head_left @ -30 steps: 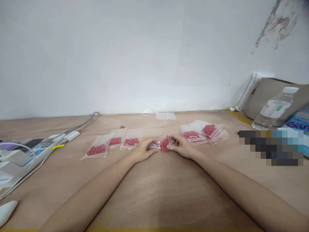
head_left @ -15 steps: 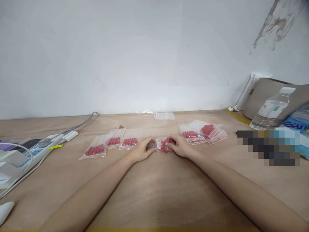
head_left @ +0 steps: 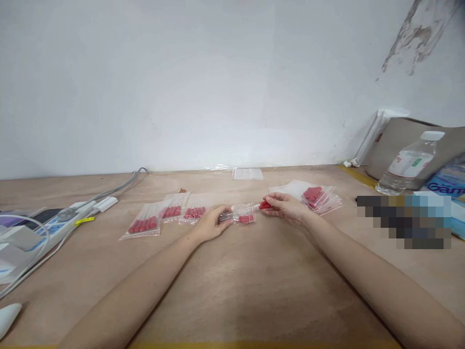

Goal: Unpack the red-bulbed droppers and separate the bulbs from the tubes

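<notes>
Several red-ended sticks pinched in right hand, at centre, just right of clear bag; bag's left end gripped in left hand. Possible spill from loose pinch, snag from askew shafts. Filled bags left and right.

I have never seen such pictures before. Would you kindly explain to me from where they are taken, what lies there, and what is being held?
There is no machine here: you see a person's two bare hands. One camera, worn on the head, looks forward and down, so the arms enter from below. The left hand holds a clear bag with red inside; the right hand pinches red pieces beside it. On the wooden table lie three similar bags to the left and a pile to the right. Farther out are a power strip and a bottle.
</notes>
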A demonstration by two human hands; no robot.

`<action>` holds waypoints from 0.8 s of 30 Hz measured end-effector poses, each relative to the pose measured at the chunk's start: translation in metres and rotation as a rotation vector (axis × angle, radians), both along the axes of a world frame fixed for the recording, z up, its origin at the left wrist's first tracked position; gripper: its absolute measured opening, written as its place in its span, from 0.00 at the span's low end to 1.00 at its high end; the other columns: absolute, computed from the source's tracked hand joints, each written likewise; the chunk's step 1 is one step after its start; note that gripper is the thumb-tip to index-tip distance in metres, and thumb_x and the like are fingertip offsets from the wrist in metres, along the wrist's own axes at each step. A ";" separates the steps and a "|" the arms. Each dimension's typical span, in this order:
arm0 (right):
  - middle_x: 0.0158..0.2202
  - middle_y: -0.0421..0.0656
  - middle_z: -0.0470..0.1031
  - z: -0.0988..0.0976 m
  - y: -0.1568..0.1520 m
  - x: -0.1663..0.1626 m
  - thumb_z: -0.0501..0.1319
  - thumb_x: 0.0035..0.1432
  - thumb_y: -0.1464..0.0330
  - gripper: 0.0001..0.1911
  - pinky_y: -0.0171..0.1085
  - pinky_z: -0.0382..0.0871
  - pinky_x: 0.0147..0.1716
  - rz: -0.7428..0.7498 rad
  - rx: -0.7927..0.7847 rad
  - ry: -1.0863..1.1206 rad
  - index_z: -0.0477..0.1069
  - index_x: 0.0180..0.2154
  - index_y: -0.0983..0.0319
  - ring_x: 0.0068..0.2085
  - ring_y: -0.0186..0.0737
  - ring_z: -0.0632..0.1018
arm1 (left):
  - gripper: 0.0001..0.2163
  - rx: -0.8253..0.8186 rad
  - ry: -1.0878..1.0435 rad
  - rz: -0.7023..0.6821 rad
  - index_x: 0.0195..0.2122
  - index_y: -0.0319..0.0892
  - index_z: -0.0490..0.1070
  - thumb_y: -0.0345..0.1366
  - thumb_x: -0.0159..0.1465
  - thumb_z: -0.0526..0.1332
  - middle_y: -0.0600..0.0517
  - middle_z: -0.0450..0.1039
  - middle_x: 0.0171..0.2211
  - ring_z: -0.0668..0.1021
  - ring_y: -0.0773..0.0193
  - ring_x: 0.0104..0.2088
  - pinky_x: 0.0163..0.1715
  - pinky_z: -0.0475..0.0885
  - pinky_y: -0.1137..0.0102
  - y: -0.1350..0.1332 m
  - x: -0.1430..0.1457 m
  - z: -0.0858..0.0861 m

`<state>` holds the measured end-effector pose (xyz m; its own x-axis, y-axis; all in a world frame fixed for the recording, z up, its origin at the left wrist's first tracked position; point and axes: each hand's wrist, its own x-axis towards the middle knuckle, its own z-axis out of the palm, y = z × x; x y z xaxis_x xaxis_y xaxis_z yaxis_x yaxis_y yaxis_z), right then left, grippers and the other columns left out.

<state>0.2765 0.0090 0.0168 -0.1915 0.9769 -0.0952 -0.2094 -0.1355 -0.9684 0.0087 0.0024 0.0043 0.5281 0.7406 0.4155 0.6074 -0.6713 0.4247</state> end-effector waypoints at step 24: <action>0.39 0.48 0.71 -0.020 -0.016 -0.006 0.52 0.59 0.59 0.15 0.38 0.65 0.37 -0.122 1.040 -1.475 0.72 0.38 0.61 0.38 0.41 0.73 | 0.10 0.047 0.046 0.026 0.40 0.42 0.66 0.39 0.58 0.57 0.50 0.71 0.38 0.73 0.61 0.39 0.40 0.68 0.66 0.000 -0.004 0.001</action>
<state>0.2703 -0.0069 -0.0030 -0.4553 0.7423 0.4916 0.8470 0.5314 -0.0180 0.0048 0.0028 0.0052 0.5287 0.7342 0.4258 0.6430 -0.6740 0.3637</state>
